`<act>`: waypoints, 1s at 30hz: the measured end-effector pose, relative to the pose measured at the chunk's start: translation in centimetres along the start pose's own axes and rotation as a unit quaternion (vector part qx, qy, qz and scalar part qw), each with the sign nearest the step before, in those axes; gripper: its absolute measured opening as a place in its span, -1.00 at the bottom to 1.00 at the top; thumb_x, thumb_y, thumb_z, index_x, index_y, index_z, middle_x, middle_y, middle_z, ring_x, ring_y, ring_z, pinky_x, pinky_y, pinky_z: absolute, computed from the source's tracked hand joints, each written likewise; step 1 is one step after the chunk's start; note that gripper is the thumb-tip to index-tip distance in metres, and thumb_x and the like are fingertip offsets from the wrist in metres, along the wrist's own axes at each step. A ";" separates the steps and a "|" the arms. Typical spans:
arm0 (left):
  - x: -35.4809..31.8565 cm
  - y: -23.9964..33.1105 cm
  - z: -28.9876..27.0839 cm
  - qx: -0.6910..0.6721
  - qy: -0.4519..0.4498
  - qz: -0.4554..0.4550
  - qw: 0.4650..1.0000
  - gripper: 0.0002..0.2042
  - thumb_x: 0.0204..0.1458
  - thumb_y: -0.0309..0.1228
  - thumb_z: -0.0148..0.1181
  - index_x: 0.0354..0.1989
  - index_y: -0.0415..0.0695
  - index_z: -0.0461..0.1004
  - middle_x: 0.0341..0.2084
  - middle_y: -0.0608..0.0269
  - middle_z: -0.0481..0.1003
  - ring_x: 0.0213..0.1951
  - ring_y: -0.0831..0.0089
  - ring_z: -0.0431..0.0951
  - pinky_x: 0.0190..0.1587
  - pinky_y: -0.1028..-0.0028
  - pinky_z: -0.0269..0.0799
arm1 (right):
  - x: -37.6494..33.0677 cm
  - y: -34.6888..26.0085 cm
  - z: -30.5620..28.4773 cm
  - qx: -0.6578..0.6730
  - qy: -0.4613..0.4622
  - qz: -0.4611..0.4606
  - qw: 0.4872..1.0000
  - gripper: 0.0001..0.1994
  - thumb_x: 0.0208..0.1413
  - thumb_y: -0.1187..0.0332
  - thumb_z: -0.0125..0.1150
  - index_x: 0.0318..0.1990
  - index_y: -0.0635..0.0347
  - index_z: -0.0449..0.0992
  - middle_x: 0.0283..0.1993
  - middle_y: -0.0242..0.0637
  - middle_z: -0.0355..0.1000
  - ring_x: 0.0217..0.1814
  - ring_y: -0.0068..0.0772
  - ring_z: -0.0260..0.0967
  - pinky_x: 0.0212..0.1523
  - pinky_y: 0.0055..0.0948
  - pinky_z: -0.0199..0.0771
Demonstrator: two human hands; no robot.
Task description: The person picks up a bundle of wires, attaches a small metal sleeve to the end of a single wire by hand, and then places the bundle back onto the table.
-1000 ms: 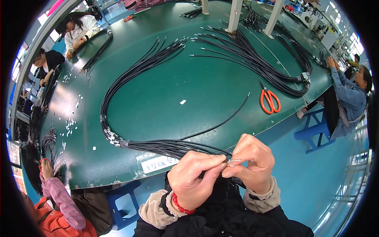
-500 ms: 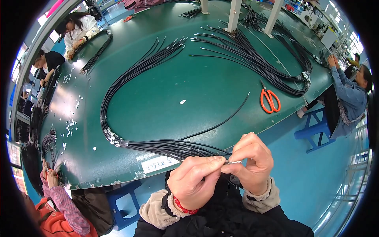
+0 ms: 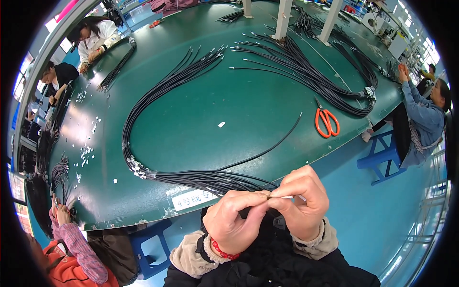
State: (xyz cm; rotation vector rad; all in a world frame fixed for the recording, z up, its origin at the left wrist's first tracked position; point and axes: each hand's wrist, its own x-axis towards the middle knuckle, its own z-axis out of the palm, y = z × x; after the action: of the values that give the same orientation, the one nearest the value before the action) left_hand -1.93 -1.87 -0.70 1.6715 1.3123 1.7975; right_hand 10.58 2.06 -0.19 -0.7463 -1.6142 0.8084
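Observation:
My left hand (image 3: 233, 217), with a red bracelet at the wrist, pinches a black cable near its end, just past the table's front edge. Facing it, my right hand (image 3: 305, 203) is closed in a pinch on the same cable's end; a small white piece (image 3: 287, 196) shows between thumb and forefinger. Fingertips of both hands nearly meet, so most of the cable end is hidden. Behind my hands runs a bundle of black cables (image 3: 128, 129), curving left and back and bound with white tags. One loose cable (image 3: 267, 150) branches away to the right with a pale tip.
Orange-handled scissors (image 3: 327, 122) lie on the green table (image 3: 191, 124) at right. Another black cable bundle (image 3: 315, 71) lies behind them. White scraps (image 3: 86, 153) are scattered at left. A white label (image 3: 191, 199) sits at the front edge. Several people work around the table; blue stools (image 3: 382, 158) stand beside it.
My right fingers have shifted slightly left against my left fingertips and now cover more of the cable end. The bundle and scissors stay put.

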 end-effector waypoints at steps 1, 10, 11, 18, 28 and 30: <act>0.0 0.0 -0.1 -0.006 0.000 -0.008 1.000 -0.73 -0.27 -0.70 0.30 -0.37 -0.24 0.40 -0.53 0.10 0.52 -0.49 0.40 0.57 -0.46 0.57 0.50 | 0.1 -0.1 -0.1 -0.001 -0.006 0.002 1.000 -0.78 -0.19 0.36 0.38 -0.43 0.24 0.46 -0.46 -0.32 0.31 -0.50 -0.56 0.20 -0.51 -0.62 0.18; -0.1 -0.2 0.3 -0.029 0.013 0.014 0.999 -0.73 -0.27 -0.73 0.28 -0.35 -0.25 0.42 -0.51 0.10 0.52 -0.48 0.41 0.57 -0.45 0.59 0.51 | 0.4 -0.2 -0.8 -0.049 -0.016 -0.034 0.998 -0.84 -0.21 0.51 0.34 -0.38 0.24 0.55 -0.46 -0.29 0.39 -0.52 -0.57 0.34 -0.58 -0.63 0.31; 0.0 -0.2 0.4 -0.020 0.013 0.026 0.999 -0.73 -0.27 -0.74 0.27 -0.34 -0.25 0.43 -0.50 0.10 0.52 -0.47 0.41 0.57 -0.44 0.59 0.51 | 0.4 -0.1 -0.8 -0.050 -0.014 -0.039 0.998 -0.84 -0.21 0.50 0.35 -0.38 0.24 0.56 -0.47 -0.30 0.39 -0.52 -0.56 0.35 -0.58 -0.63 0.31; 0.2 -0.2 0.9 -0.002 0.002 0.057 0.998 -0.74 -0.24 -0.76 0.24 -0.32 -0.26 0.47 -0.47 0.08 0.50 -0.48 0.43 0.56 -0.45 0.58 0.52 | 0.4 0.2 -1.1 -0.034 0.000 -0.037 0.999 -0.85 -0.23 0.50 0.36 -0.43 0.23 0.55 -0.49 -0.30 0.39 -0.54 -0.56 0.34 -0.59 -0.62 0.29; 0.4 0.5 0.8 -0.105 -0.020 -0.060 0.993 -0.83 -0.13 -0.74 0.15 -0.33 -0.32 0.45 -0.48 0.09 0.47 -0.51 0.43 0.54 -0.48 0.59 0.49 | 1.1 0.4 -1.7 0.015 -0.028 -0.005 0.999 -0.85 -0.28 0.52 0.39 -0.47 0.23 0.53 -0.50 -0.32 0.38 -0.54 -0.56 0.32 -0.59 -0.62 0.29; 0.5 0.4 0.6 -0.137 -0.023 -0.088 0.986 -0.84 -0.12 -0.74 0.15 -0.33 -0.32 0.45 -0.48 0.09 0.47 -0.50 0.43 0.55 -0.48 0.59 0.49 | 1.2 0.7 -1.9 0.019 -0.029 -0.012 0.999 -0.85 -0.27 0.53 0.38 -0.46 0.23 0.54 -0.50 -0.33 0.37 -0.53 -0.56 0.32 -0.58 -0.63 0.29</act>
State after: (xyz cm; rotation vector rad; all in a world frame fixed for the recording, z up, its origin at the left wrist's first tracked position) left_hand -1.35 -1.48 -0.17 1.3973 1.0978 1.7343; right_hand 12.24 3.62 0.12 -0.6806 -1.6512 0.8479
